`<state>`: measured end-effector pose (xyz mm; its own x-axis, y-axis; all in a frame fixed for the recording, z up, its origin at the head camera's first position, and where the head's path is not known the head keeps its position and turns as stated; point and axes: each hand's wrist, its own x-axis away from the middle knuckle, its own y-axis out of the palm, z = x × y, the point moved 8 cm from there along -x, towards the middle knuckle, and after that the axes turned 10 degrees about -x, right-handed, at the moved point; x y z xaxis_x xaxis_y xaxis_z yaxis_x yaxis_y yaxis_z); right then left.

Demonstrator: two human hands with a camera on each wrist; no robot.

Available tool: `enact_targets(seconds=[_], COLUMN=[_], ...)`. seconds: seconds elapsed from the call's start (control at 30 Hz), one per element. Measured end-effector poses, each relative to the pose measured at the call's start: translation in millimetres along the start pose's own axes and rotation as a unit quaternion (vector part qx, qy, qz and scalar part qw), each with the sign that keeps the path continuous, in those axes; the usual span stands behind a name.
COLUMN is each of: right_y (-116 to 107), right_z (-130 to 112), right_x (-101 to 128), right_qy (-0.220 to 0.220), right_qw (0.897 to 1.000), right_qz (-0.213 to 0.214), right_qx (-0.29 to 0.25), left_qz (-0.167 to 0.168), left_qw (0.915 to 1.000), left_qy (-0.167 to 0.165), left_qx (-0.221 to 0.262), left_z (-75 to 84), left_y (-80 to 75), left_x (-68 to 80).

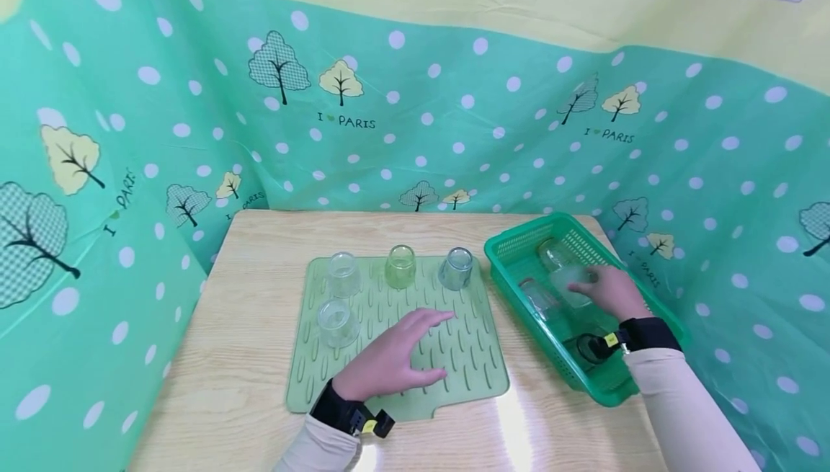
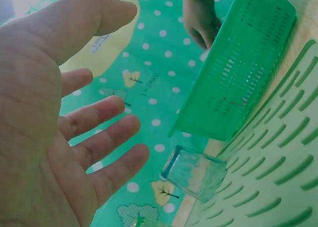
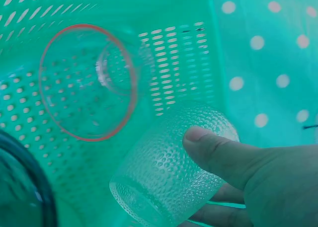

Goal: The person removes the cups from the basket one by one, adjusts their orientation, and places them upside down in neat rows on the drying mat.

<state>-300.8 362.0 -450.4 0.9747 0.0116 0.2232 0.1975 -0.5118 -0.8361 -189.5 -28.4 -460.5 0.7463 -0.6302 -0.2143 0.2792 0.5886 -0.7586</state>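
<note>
My right hand (image 1: 612, 290) is inside the green basket (image 1: 521, 310) and grips a clear pebbled glass (image 3: 169, 162), thumb on one side and fingers curled behind it. The glass is tilted over the basket floor. Close beside it lie a clear glass with a red rim (image 3: 131, 95) and, partly cut off in the right wrist view, a dark glass (image 3: 47, 192). A yellowish glass (image 1: 553, 252) lies at the basket's far end. My left hand (image 1: 392, 360) hovers over the pale green drying mat (image 1: 463, 364), thumb and fingers spread, holding nothing.
Several glasses stand upside down on the mat: two clear ones at the left, the rear one (image 1: 344, 275) behind the front one (image 1: 338, 324), a green one (image 1: 400, 267) and a bluish one (image 1: 456, 269) along the back. A patterned curtain (image 1: 363, 162) surrounds the wooden table (image 1: 220, 357).
</note>
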Motion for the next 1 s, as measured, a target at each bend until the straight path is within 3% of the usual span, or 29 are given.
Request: enact_targets(seconds=[0.23,0.57,1.0], right_y=[-10,-10,-5], right_z=[-20,-47,-87], right_x=[8,21,43], right_qy=[-0.022,-0.058,-0.115], right_qw=[0.999,0.996,0.988], right_qz=[0.024,0.065,0.098], right_qx=[0.013,-0.036,-0.033], left_qz=[0.008,0.009,0.018], left_qw=[0.9999,0.9997,0.9992], left_qy=[-0.003,-0.021,-0.035], left_qx=[-0.007,0.002,0.0], left_z=[-1.7,-3.4,-4.3], left_y=[-4.4,-8.1,-11.1], left_x=[-0.3,1.1,5.9])
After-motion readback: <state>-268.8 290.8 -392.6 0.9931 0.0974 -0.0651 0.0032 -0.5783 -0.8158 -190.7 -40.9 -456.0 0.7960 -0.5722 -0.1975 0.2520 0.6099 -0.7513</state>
